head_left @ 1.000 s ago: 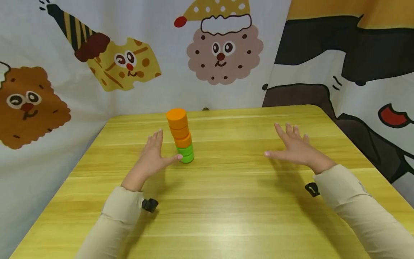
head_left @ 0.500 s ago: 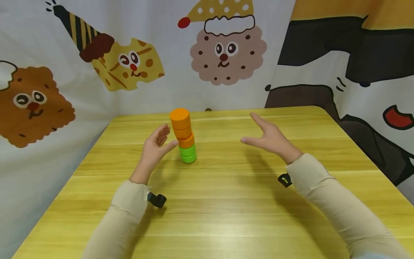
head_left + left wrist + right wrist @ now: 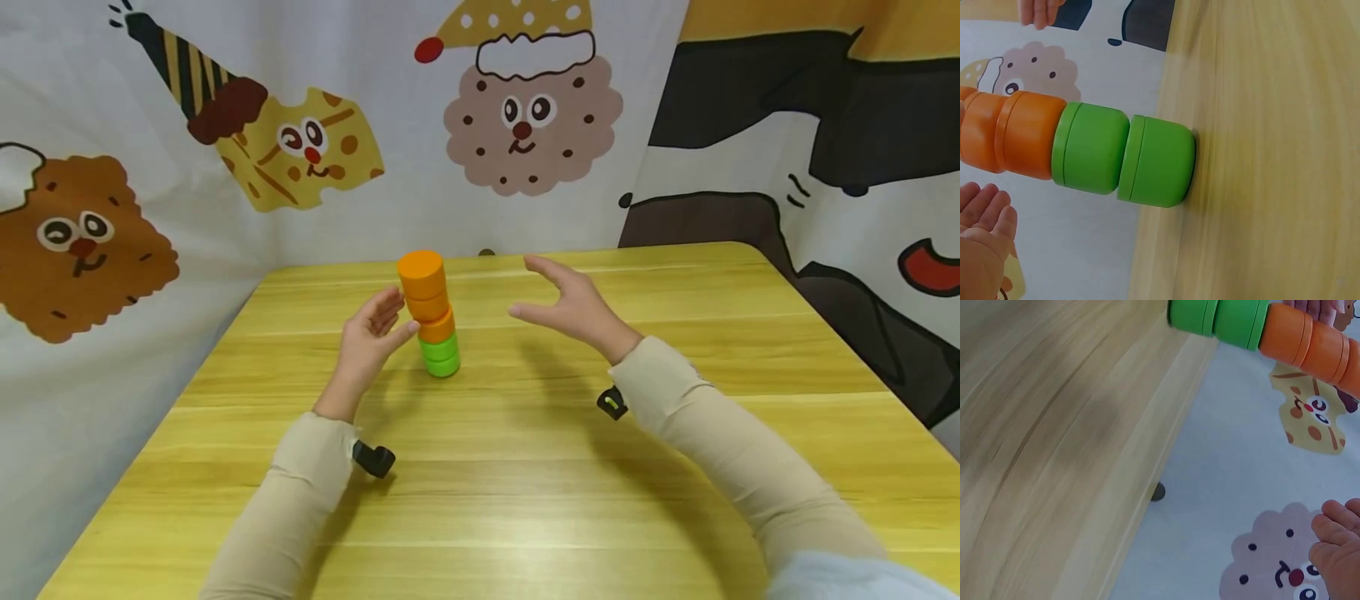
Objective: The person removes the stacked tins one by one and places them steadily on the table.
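Note:
A column of cup-shaped plastic pieces with rims stands on the wooden table (image 3: 495, 467). Two green pieces (image 3: 440, 357) form its base, and orange pieces (image 3: 423, 287) sit on top. The upper orange part is offset a little to the left. My left hand (image 3: 362, 346) is right beside the column's left side, thumb and fingers spread around the height of the orange pieces. To the right of the column, apart from it, my right hand (image 3: 581, 308) hovers above the table with thumb and index finger spread wide, facing the column. Neither hand grips anything.
Behind the table hangs a white cloth (image 3: 360, 225) printed with cartoon biscuits and cheese. The table's back edge (image 3: 570, 257) lies close behind the column. Small black cameras (image 3: 373, 458) are worn at both wrists.
My right hand has moved left, much closer to the column. The left hand has turned its palm toward the column and moved slightly right beside it. The column itself stays standing.

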{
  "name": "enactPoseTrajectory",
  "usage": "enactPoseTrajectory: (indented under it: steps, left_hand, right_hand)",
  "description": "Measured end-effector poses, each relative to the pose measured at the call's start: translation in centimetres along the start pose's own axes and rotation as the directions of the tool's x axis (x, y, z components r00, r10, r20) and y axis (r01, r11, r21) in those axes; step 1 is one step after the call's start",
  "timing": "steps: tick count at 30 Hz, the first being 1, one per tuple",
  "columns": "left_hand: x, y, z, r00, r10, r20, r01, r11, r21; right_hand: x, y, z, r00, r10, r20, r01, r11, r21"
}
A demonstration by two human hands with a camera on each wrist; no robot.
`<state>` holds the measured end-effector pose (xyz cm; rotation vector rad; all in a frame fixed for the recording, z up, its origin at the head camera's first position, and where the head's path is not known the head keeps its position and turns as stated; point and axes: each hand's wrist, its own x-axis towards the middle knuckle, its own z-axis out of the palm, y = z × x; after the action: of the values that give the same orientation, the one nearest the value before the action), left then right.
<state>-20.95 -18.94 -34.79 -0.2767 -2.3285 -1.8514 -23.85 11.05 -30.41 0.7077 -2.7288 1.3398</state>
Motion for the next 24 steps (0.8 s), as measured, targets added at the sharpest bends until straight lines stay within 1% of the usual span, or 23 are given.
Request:
enactPoseTrajectory:
  steps: [5, 12, 16, 20, 24]
  left_hand:
    - [0.2, -0.2, 0.3, 1.0, 0.011, 0.0, -0.011, 1.0, -0.029]
    - [0.8, -0.8, 0.7, 0.999, 0.023, -0.029, -0.025, 0.999, -0.049]
    - [1.1, -1.1, 0.8, 0.999, 0.016, -0.035, -0.018, 0.998, -0.059]
    - [1.2, -1.1, 1.0, 0.999, 0.008, -0.044, -0.011, 0.998, -0.064]
    - [1.4, -1.1, 1.2, 0.999, 0.014, -0.042, -0.017, 0.996, -0.083]
  right_hand:
    - [1.0, -0.5, 0.9, 1.0, 0.001, 0.004, -0.001, 0.998, 0.067]
    - [2.5, -1.4, 2.2, 0.999, -0.028, 0.022, 0.023, 0.982, 0.189]
    - [3.3, -2.0, 3.1, 0.999, -0.038, 0.027, 0.032, 0.977, 0.21]
    - [4.1, -2.6, 3.9, 0.997, -0.071, 0.026, 0.064, 0.978, 0.199]
    - [4.9, -3.2, 4.5, 0.996, -0.083, 0.027, 0.077, 0.978, 0.192]
